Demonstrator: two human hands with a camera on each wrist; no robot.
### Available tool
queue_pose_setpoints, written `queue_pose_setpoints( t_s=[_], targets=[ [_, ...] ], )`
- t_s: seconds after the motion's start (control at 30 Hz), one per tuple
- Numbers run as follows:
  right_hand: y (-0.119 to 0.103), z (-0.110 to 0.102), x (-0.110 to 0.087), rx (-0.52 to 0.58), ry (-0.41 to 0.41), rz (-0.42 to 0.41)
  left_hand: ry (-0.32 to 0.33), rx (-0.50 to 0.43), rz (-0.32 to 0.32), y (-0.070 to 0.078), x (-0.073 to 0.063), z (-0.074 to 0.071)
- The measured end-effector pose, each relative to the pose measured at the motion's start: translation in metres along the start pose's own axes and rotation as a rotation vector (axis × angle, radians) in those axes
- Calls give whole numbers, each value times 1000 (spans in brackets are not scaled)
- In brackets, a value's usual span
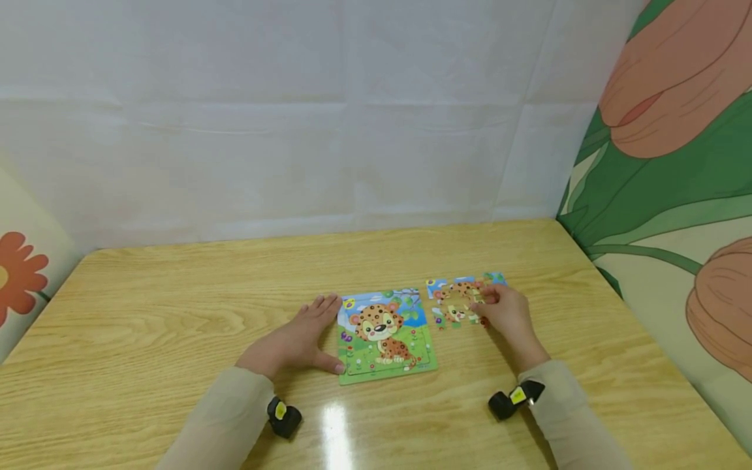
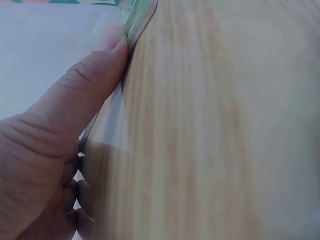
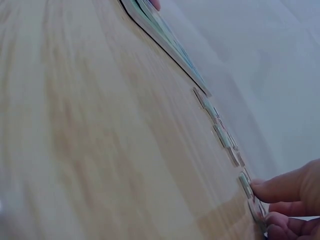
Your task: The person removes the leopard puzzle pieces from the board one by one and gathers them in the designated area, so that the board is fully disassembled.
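A square puzzle board (image 1: 384, 339) printed with a sitting leopard cub lies on the wooden table. My left hand (image 1: 302, 336) rests along its left side, fingers straight and thumb (image 2: 100, 60) at the near left corner. To the board's right, several loose puzzle pieces (image 1: 455, 313) lie in a rough rectangle, showing parts of a spotted cub. My right hand (image 1: 508, 316) is at their right side, its thumb and bent fingers pinching a piece there; the hand partly hides it. In the right wrist view, the thumb (image 3: 280, 187) meets the edge of the low row of pieces.
The wood-grain table (image 1: 176, 313) extends around the board and pieces. A white cloth wall (image 1: 294, 130) rises behind its far edge. A panel with painted tulips (image 1: 675, 163) borders the right side, and one with a red flower (image 1: 20, 277) the left.
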State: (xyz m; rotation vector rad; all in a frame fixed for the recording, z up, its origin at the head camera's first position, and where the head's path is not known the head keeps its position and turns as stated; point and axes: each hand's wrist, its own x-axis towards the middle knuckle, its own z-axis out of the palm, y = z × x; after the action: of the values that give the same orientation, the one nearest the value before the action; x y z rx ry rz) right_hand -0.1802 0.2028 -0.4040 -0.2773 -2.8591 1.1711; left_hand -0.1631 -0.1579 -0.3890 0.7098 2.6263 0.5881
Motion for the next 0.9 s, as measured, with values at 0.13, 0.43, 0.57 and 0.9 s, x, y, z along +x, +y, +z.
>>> queue_pose_setpoints(
  t_s=[0.13, 0.43, 0.57, 0.9],
  targets=[
    [-1, -1, 0, -13, 0, -1, 0, 0, 2, 0, 0, -1],
    [-4, -3, -1, 62, 49, -16, 2, 5, 5, 0, -1, 0],
    [-10, -5, -2, 58, 86, -68, 0, 2, 4, 0, 0, 0],
    [-28, -7, -8, 113, 88, -109, -4, -1, 3, -1, 0, 0]
  ],
)
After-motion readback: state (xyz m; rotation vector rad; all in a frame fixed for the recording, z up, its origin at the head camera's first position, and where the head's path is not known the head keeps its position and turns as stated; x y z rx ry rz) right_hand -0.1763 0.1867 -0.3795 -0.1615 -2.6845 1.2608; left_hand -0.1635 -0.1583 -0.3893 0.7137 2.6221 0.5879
